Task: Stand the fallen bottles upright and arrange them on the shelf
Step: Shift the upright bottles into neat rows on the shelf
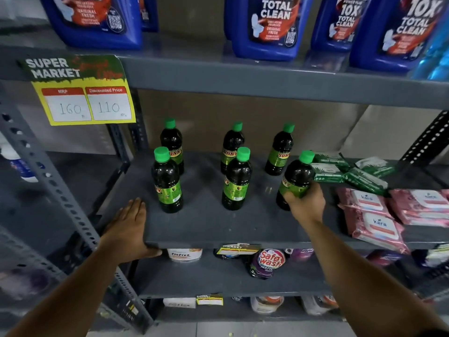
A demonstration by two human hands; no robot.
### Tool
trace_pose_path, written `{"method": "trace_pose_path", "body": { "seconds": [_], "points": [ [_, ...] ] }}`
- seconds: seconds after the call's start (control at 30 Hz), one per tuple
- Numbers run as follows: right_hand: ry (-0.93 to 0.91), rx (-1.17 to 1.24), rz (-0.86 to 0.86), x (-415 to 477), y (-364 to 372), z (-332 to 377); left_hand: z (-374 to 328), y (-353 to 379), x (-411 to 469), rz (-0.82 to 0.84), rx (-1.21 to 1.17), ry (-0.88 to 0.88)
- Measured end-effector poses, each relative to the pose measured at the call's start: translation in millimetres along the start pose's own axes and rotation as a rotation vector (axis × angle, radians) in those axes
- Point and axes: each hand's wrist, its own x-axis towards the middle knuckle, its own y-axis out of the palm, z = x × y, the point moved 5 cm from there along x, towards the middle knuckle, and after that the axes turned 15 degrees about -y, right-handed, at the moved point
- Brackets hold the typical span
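Observation:
Several dark bottles with green caps and green labels stand upright on the grey shelf [206,222], in a back row and a front row. The front left bottle [167,180] and front middle bottle [237,178] stand free. My right hand [306,203] grips the lower part of the front right bottle [297,176], which leans slightly right with its base on the shelf. My left hand [128,227] lies flat on the shelf's front left corner, fingers together, thumb hooked under the edge, holding nothing.
Green wipe packs [349,171] and pink wipe packs [379,215] lie on the shelf's right side, close to the held bottle. Big blue cleaner jugs [264,27] stand on the shelf above. A yellow price sign [82,93] hangs at upper left. Pouches and tubs fill the lower shelves.

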Motion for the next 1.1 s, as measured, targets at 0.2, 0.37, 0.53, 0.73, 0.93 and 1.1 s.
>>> {"method": "trace_pose_path", "body": {
  "seconds": [0.2,0.37,0.53,0.73,0.93,1.1],
  "points": [
    [-0.018,-0.040,0.063,8,11,-20,1,0,0,-0.011,-0.003,0.004],
    [0.023,0.062,0.128,0,9,-4,2,1,2,-0.024,-0.019,-0.005],
    [-0.043,-0.094,0.096,-2,16,-20,1,0,0,-0.021,-0.010,-0.004],
    [0.015,-0.046,0.079,-11,17,-22,1,0,1,-0.033,-0.038,-0.003],
    [0.010,-0.036,0.097,-33,7,-28,2,3,3,-0.025,-0.017,0.002],
    [-0.027,-0.070,0.156,-53,-8,-31,3,5,5,-0.025,0.008,0.000]
  ]
}}
